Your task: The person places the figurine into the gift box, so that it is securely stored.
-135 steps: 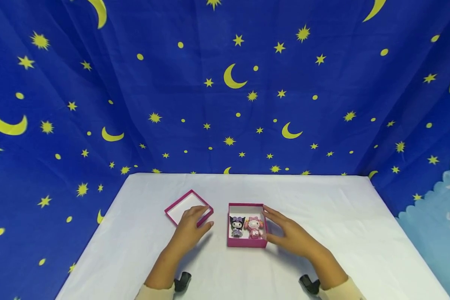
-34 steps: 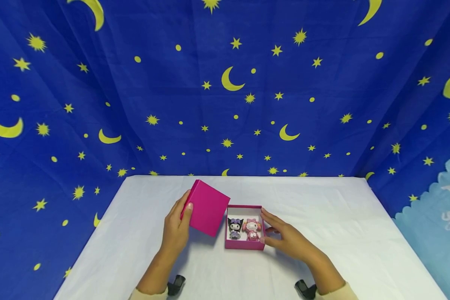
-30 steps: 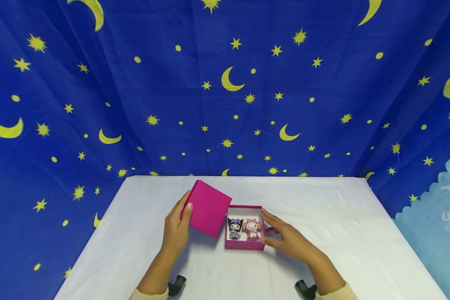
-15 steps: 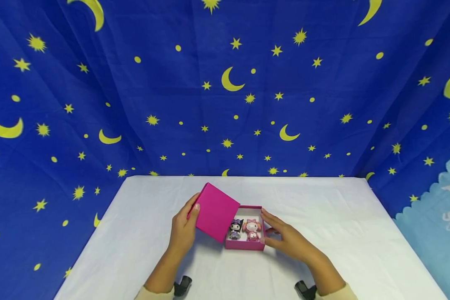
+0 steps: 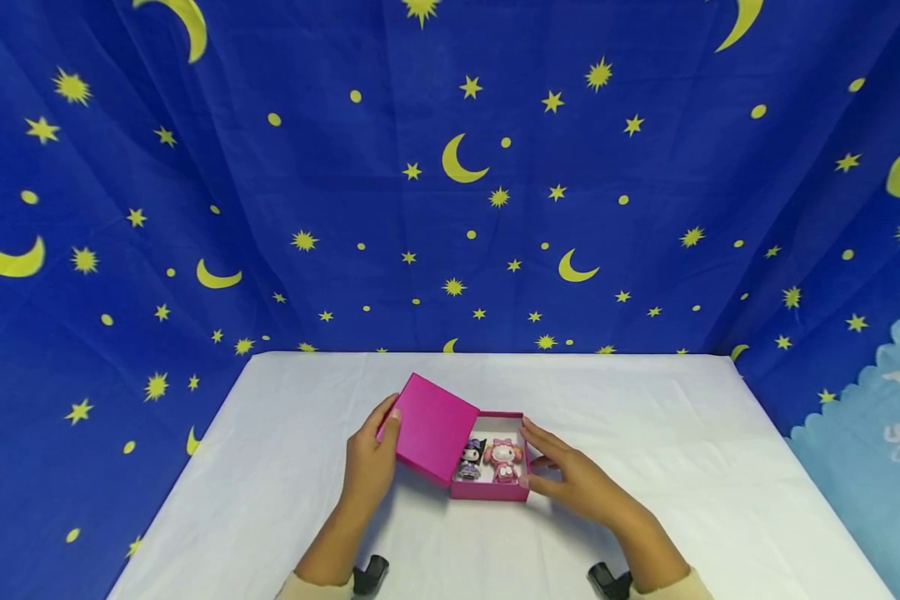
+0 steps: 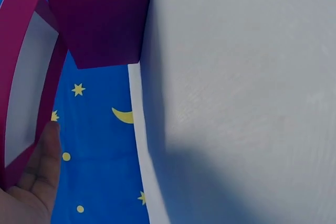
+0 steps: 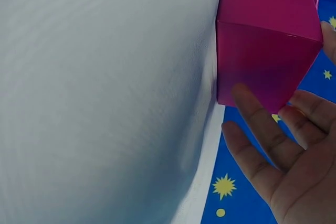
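Observation:
A square magenta box (image 5: 489, 492) stands on the table, its white inside facing up. In it lie a black-and-purple figurine (image 5: 471, 468), partly covered by the lid in the head view, and a pink figurine (image 5: 505, 461). My left hand (image 5: 371, 462) grips the matching magenta lid (image 5: 435, 429) by its left edge, thumb on top and fingers beneath. The lid is tilted, and its right corner overlaps the box's left rim. At the box's right side my right hand (image 5: 581, 483) rests with fingers spread; in the right wrist view its fingers (image 7: 262, 129) lie along the box's outer wall.
A white cloth covers the table (image 5: 645, 425). Behind and beside it hangs a blue curtain (image 5: 390, 208) with yellow moons and stars. A light-blue scalloped patch (image 5: 870, 433) shows at the right. Black wrist mounts (image 5: 371, 575) sit below both hands.
My left hand took up the lid from the table, turned it magenta side up and moved it right over the box's left rim, lowering it slightly. My right hand stays beside the box.

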Demonstrator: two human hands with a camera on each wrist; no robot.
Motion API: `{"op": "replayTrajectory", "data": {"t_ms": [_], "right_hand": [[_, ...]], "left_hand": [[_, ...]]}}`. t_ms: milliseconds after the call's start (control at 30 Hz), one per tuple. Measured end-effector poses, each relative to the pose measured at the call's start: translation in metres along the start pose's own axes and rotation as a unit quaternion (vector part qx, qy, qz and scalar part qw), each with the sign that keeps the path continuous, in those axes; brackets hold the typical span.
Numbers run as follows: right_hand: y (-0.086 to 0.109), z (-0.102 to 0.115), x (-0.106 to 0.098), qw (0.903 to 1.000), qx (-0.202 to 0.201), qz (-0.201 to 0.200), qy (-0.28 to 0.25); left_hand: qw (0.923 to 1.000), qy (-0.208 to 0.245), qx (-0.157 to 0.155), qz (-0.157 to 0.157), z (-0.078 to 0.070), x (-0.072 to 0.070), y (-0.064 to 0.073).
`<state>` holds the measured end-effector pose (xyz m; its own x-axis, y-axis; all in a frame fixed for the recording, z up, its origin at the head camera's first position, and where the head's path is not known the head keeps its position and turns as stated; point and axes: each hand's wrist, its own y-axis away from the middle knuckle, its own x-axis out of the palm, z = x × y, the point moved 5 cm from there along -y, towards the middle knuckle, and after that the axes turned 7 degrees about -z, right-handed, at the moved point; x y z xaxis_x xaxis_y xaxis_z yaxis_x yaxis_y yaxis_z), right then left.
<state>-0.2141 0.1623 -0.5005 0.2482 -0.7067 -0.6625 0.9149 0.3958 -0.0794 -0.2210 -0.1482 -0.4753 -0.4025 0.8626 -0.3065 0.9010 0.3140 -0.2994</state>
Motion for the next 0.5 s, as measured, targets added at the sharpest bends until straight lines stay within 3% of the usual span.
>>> {"op": "replayTrajectory", "data": {"t_ms": [233, 500], "right_hand": [[0.0, -0.002, 0.0, 1.0, -0.004, -0.002, 0.0], [0.0, -0.003, 0.0, 1.0, 0.001, -0.003, -0.007]], "left_hand": [[0.9993, -0.031, -0.018, -0.01, 0.006, 0.005, 0.001], [0.9957, -0.09, -0.006, 0.017, 0.005, 0.012, 0.008]]}}
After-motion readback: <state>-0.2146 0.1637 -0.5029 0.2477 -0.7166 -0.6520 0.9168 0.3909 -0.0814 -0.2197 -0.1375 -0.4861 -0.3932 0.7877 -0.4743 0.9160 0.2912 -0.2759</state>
